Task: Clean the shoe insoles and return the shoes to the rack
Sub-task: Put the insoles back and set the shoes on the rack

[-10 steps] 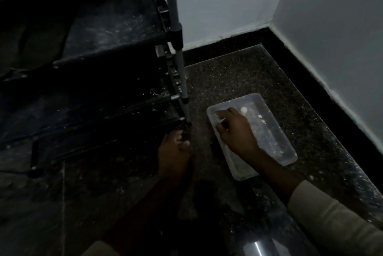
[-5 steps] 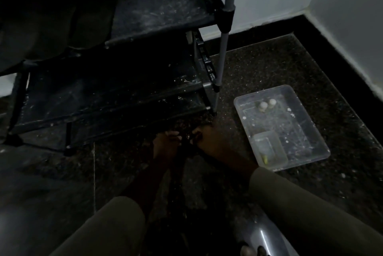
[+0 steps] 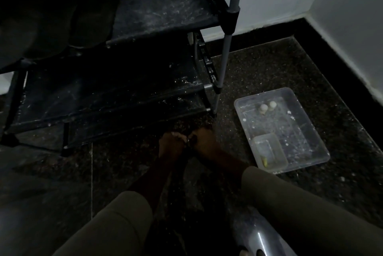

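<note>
The person's left hand (image 3: 171,144) and right hand (image 3: 204,141) meet low over the speckled dark floor (image 3: 269,65), just in front of the bottom right corner of the rack (image 3: 165,7). The knuckles of both hands are almost touching. A small dark thing (image 3: 189,141) sits between them, possibly part of a shoe, though the light is too poor to be sure. For the same reason one cannot tell whether either hand's fingers close on it or only lie against it. Both forearms reach forward out of pale sleeves (image 3: 116,224). A pair of dark shoes (image 3: 91,13) lies side by side on the left of the rack's upper shelf, and the right part of that shelf is dusted with pale specks. The grey corner pole (image 3: 224,59) of the rack stands between the shelves and a clear plastic tray (image 3: 324,146) on the floor to the right. The tray is near the right hand but apart from it. Two small white round pieces (image 3: 264,107) lie together at the tray's far end, and a smaller clear container (image 3: 270,151) sits in its near corner.
</note>
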